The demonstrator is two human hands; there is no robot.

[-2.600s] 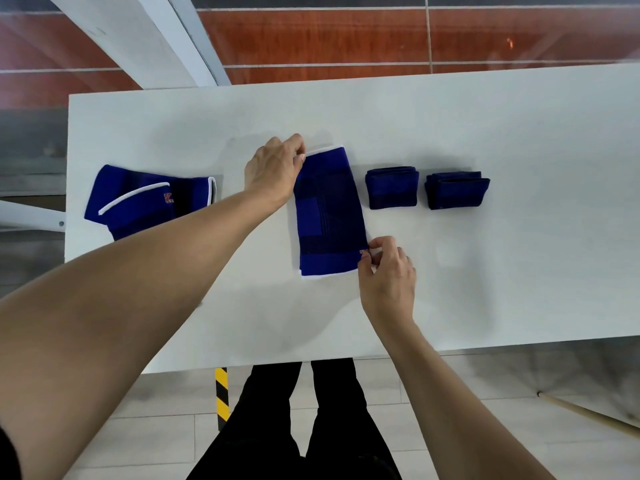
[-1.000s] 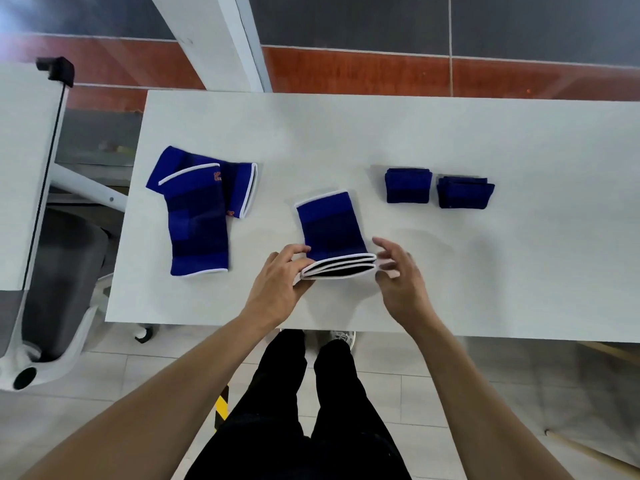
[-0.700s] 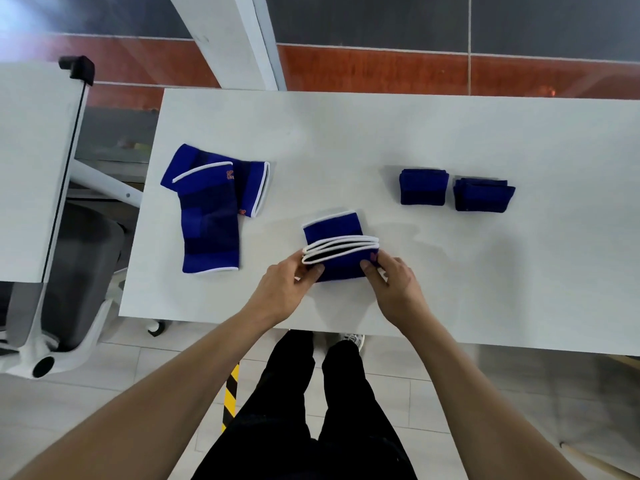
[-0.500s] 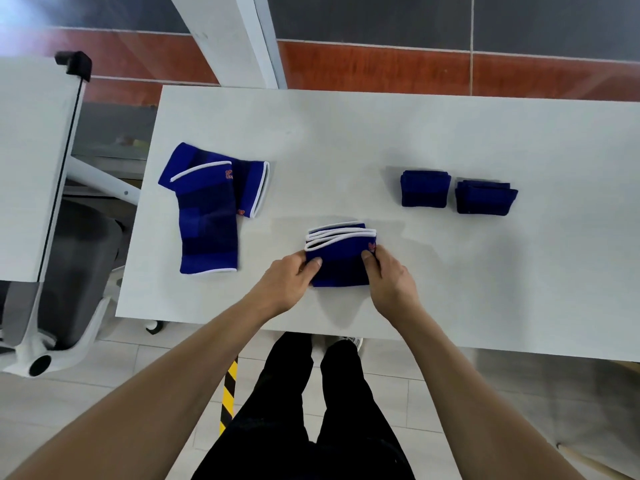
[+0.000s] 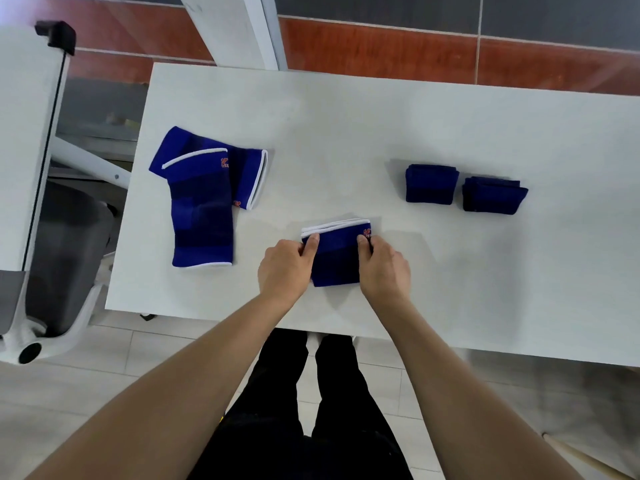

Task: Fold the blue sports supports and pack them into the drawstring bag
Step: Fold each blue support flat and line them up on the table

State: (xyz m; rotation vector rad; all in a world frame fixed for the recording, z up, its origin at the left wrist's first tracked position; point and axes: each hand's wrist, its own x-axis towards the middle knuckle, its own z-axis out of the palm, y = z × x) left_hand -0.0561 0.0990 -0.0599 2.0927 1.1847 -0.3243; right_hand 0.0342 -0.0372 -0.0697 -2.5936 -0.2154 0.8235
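Folded blue support [image 5: 334, 258] is lying near the front edge of the counter [image 5: 346, 133]. The left hand [image 5: 282, 268] and right hand [image 5: 382, 268] are pinching its opposite sides. Farther back, overlapping unfolded supports [image 5: 201, 209] are lying at left, and small folded supports [image 5: 429, 185] are sitting side by side at right.

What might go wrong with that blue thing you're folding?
The folded support looks springy; if the left hand and right hand let go, it may pop open. It lies near the table's front edge, so a nudge might knock it off.
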